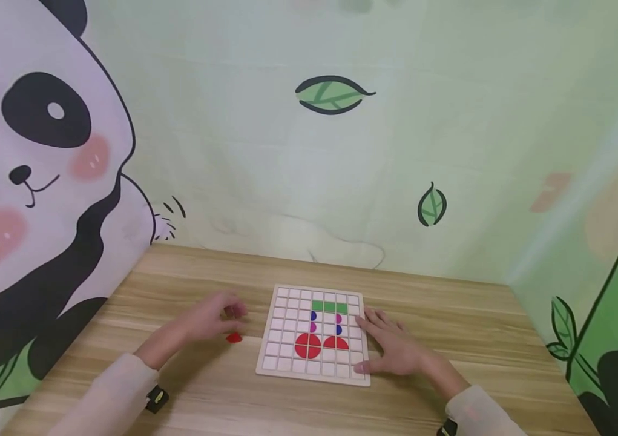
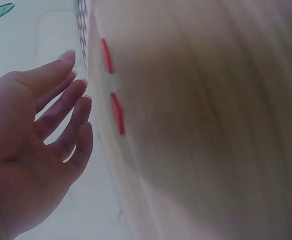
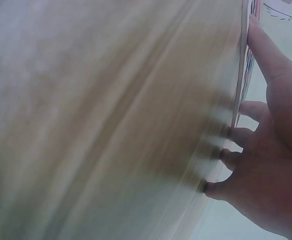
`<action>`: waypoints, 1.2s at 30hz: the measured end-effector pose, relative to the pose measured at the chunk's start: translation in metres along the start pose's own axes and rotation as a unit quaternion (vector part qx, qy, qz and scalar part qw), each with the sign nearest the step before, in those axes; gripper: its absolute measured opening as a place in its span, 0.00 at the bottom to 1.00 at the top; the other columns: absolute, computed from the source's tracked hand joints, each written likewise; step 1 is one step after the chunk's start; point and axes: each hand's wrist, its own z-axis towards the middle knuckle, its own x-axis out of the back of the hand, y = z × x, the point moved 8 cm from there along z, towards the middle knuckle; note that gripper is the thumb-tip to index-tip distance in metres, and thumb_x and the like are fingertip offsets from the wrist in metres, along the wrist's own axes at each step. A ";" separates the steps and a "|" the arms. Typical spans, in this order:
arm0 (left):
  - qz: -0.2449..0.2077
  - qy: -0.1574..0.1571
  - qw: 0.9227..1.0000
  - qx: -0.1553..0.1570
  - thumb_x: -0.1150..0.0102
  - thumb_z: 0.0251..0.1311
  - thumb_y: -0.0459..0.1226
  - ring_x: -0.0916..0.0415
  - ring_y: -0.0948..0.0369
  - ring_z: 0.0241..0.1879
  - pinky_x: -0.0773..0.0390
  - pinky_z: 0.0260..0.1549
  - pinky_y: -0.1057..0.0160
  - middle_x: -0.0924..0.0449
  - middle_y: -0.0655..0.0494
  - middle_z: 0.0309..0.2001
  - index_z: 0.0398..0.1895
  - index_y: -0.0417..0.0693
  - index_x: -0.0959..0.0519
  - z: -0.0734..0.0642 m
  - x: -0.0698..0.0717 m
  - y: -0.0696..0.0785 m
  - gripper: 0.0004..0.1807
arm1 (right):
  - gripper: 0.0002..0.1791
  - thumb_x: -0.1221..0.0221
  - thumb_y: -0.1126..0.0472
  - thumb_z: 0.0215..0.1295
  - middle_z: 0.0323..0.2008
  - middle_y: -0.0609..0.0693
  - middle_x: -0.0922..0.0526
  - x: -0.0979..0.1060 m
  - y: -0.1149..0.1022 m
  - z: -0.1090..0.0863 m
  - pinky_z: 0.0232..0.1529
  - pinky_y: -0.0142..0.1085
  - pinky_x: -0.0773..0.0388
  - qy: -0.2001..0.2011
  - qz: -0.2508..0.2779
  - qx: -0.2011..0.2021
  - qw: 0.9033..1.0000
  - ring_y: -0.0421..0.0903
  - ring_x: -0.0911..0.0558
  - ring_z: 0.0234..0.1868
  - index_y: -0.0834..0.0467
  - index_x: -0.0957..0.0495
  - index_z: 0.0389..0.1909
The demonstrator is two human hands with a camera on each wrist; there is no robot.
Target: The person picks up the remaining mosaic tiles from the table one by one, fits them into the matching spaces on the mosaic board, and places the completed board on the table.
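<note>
A white gridded board (image 1: 281,333) lies flat on the table. Green squares (image 1: 329,307), small blue and magenta half-rounds (image 1: 313,327), a red circle (image 1: 307,346) and a red half circle (image 1: 336,344) fill some of its cells. My right hand (image 1: 396,348) rests at the board's right edge, thumb and index fingertip over its border, the other fingertips down by the table in the right wrist view. Left of the board, my left hand (image 1: 215,316) hovers with loosely bent fingers and holds nothing. Close by it lie two flat red pieces (image 2: 117,114); the head view shows one red patch (image 1: 234,338).
The wooden table (image 1: 189,387) meets a pale green wall cloth (image 1: 243,151) at the back. A painted panda (image 1: 52,181) is on the left side and green bamboo (image 1: 614,303) on the right. Dark bands (image 1: 157,399) sit at the wrists.
</note>
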 end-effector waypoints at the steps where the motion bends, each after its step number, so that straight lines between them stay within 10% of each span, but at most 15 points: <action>1: 0.006 -0.002 1.000 -0.001 0.27 0.65 0.33 0.20 0.61 0.42 0.16 0.44 0.59 0.17 0.57 0.41 0.46 0.41 0.16 -0.003 0.001 -0.001 0.10 | 0.60 0.29 0.30 0.59 0.85 0.58 0.54 0.000 0.000 0.000 0.76 0.72 0.62 0.000 0.000 -0.002 1.000 0.64 0.59 0.84 0.54 0.44 0.84; 16: 0.124 0.015 0.992 -0.030 0.23 0.62 0.38 0.24 0.67 0.35 0.19 0.36 0.63 0.23 0.63 0.36 0.37 0.51 0.15 -0.019 -0.009 0.002 0.07 | 0.61 0.30 0.27 0.58 0.86 0.55 0.55 0.000 0.005 0.003 0.77 0.71 0.63 0.001 -0.008 -0.009 1.000 0.63 0.59 0.85 0.51 0.44 0.85; 36: 0.106 0.016 0.993 -0.040 0.25 0.62 0.33 0.25 0.67 0.36 0.20 0.38 0.63 0.23 0.67 0.35 0.33 0.57 0.17 -0.018 -0.012 0.008 0.09 | 0.60 0.30 0.28 0.58 0.86 0.56 0.54 -0.001 0.003 0.001 0.76 0.72 0.63 0.000 -0.009 -0.009 1.000 0.63 0.59 0.85 0.51 0.44 0.85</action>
